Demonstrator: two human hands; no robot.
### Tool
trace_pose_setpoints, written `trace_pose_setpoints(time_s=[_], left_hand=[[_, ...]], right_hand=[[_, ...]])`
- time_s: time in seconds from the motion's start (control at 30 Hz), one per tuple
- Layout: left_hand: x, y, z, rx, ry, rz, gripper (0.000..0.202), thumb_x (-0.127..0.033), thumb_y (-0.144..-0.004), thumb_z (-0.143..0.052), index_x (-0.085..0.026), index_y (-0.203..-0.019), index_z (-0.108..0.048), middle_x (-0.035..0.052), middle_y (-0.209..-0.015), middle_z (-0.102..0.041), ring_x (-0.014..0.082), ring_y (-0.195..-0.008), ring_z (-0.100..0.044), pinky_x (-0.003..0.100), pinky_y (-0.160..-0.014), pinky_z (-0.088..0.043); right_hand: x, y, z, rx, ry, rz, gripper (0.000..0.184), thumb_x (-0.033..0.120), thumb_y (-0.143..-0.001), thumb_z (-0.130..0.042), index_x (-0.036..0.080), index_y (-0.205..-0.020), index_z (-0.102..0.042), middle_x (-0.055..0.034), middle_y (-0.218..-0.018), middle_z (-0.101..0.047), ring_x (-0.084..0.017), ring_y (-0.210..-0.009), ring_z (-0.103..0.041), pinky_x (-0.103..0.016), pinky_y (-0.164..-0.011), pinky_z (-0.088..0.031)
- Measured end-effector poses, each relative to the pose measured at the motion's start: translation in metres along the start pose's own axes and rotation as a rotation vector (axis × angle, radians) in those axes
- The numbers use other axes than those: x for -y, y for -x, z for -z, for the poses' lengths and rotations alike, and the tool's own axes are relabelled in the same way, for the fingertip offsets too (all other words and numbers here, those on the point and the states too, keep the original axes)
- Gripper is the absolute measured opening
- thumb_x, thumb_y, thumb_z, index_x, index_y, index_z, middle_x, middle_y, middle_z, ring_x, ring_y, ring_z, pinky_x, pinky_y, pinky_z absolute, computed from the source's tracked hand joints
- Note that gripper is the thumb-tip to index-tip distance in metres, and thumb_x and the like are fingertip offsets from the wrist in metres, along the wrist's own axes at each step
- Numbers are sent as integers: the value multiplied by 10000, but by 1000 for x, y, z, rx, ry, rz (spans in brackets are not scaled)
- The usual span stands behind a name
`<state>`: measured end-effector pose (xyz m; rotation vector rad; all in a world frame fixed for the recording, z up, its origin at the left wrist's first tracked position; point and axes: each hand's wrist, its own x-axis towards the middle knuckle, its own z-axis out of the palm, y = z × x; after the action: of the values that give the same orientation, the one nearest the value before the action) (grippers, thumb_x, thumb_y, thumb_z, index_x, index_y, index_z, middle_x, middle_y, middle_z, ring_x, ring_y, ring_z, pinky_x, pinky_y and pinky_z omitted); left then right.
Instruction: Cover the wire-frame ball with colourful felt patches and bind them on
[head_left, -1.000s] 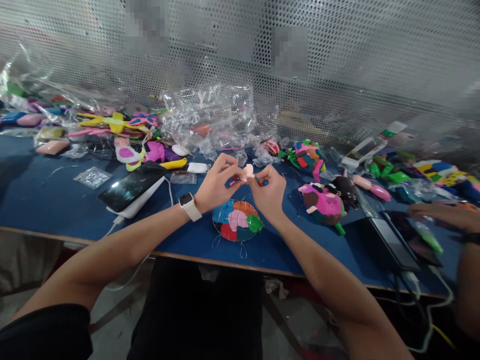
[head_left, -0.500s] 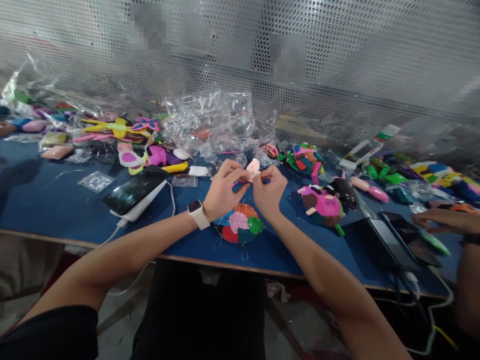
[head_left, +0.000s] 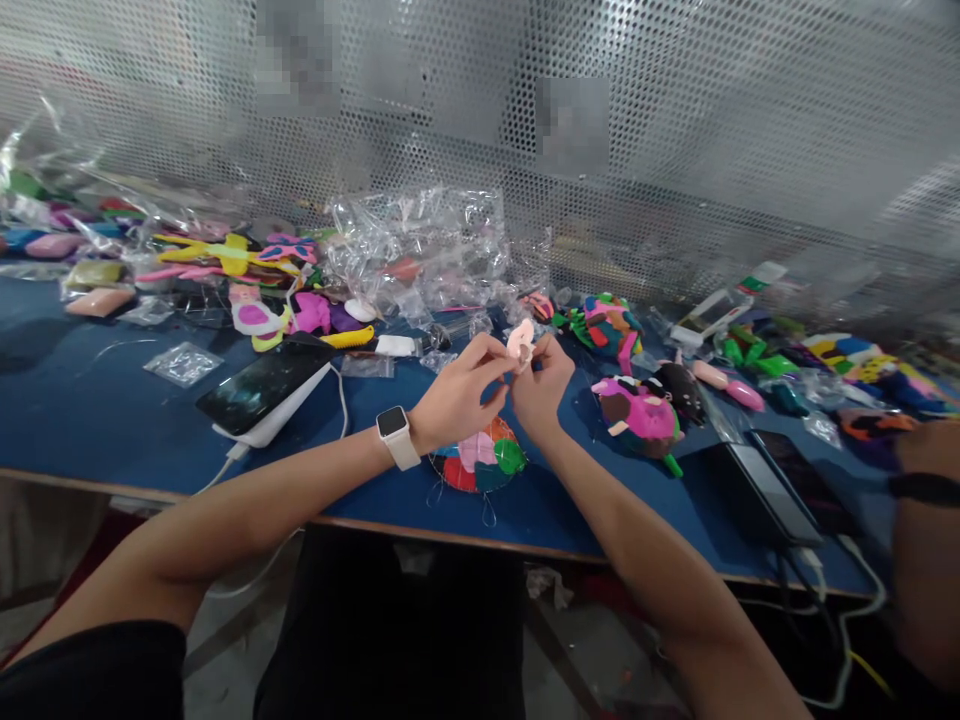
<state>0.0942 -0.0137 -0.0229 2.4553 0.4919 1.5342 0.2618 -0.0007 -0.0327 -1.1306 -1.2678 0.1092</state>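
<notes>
My left hand [head_left: 459, 393] and my right hand [head_left: 541, 385] meet above the blue table [head_left: 112, 420], fingers pinched together on a small pale pink clay piece [head_left: 520, 341]. A white smartwatch [head_left: 396, 437] is on my left wrist. Right below the hands lies a round wire-framed disc filled with coloured clay patches [head_left: 480, 460], partly hidden by my left hand.
A phone on a white power bank [head_left: 262, 385] lies left of my hands. Crumpled clear plastic bags [head_left: 420, 245] and coloured clay shapes crowd the back. A pink clay figure [head_left: 637, 410] and dark phones [head_left: 772, 480] lie right. Another person's arm [head_left: 926, 540] is at the far right.
Both hands have stayed pinched on the pink piece, shifted slightly right and drawn closer together. The other person's hand at the right has pulled back from the phones.
</notes>
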Motion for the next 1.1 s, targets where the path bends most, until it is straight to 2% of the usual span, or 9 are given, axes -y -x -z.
trace_pose_setpoints(time_s=[0.13,0.2,0.3,0.47,0.6,0.77,0.87,0.97,1.1], left_hand=[[7,-4,8,-27,-56,-91,355,-16,-1020,-625,-226,-1301,-673,86,-1250,-660,174,-1021,-733,360,-891,-691],[13,-5,15,-62,-107,-156,274,-55,-1057,-642,-245,-1250,-684,75,-1222,-663,179,-1042,-717,366,-903,-681],[22,-4,24,-77,-174,-210,136,-155,-1088,-688,-242,-1193,-681,69,-1173,-658,178,-999,-687,352,-866,-664],[33,-1,29,-41,-241,-153,61,-252,-1118,-666,-220,-1166,-686,86,-1148,-654,198,-968,-661,365,-837,-634],[30,-1,25,-60,-228,-73,78,-264,-1121,-659,-214,-1170,-693,88,-1149,-645,203,-971,-652,373,-849,-621],[19,-1,19,-75,-220,-14,46,-230,-1110,-665,-211,-1151,-669,79,-1142,-627,197,-958,-652,377,-858,-610],[19,-2,21,-83,-231,40,50,-173,-1096,-653,-207,-1133,-650,81,-1153,-621,200,-994,-662,382,-885,-612],[24,-5,29,-125,-197,130,67,-142,-1081,-658,-203,-1092,-635,73,-1150,-606,188,-1012,-665,359,-879,-612],[28,-5,35,-43,-79,154,75,-151,-1071,-680,-207,-1058,-631,56,-1118,-608,156,-931,-633,317,-813,-593]], right_hand=[[4,-2,2,22,-72,30,426,403,-980,-673,273,-689,-392,74,-618,-383,-134,-595,-342,-319,-593,-280],[6,0,4,113,-113,32,415,408,-989,-665,261,-679,-431,61,-622,-420,-133,-603,-361,-315,-594,-291],[5,7,4,285,-200,-88,417,474,-1006,-678,250,-692,-520,46,-607,-487,-130,-575,-400,-310,-571,-327],[6,17,0,384,-335,-311,548,722,-979,-712,256,-731,-560,72,-564,-423,-104,-487,-349,-292,-505,-366],[10,15,1,463,-440,-358,575,772,-928,-757,264,-747,-558,84,-581,-401,-91,-478,-310,-296,-506,-389],[1,8,9,526,-472,-321,550,763,-881,-809,261,-760,-620,68,-571,-456,-110,-503,-375,-298,-520,-360],[-5,4,16,584,-475,-268,573,806,-883,-765,258,-753,-666,55,-569,-492,-119,-494,-394,-308,-512,-361],[-4,0,27,541,-281,-97,498,706,-929,-785,249,-759,-686,55,-583,-511,-119,-518,-413,-316,-550,-371],[1,-8,37,409,15,154,381,552,-872,-920,245,-813,-701,110,-534,-420,-94,-484,-343,-317,-569,-335]])
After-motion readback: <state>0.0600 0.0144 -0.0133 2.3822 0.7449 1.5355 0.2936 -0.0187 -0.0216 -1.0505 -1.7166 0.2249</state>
